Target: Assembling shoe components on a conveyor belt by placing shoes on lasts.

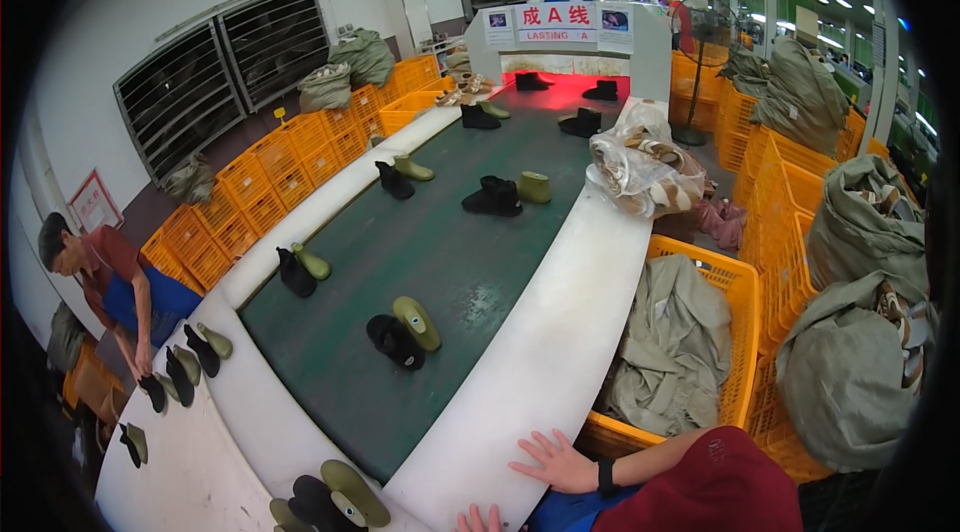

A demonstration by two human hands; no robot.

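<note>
My right hand (557, 464) lies palm down with fingers spread on the white ledge (490, 422) beside a green conveyor belt (470, 292). Only the fingers of my left hand (478, 520) show at the lower edge; they are apart and rest on the same ledge. Neither hand holds anything. On the belt, the nearest pair is a black ankle boot (394, 344) and an olive shoe last (417, 323), lying side by side. More black boots (492, 197) and olive lasts (534, 188) sit farther up. Another black boot (318, 504) and olive last (355, 494) stand left of my hands.
At the left, a co-worker (125, 282) handles a boot (153, 393) on the white table (190, 452). A red-lit machine opening (567, 92) spans the belt's far end. Orange crates (745, 332), grey sacks (840, 362) and a plastic bag of lasts (645, 172) line the right.
</note>
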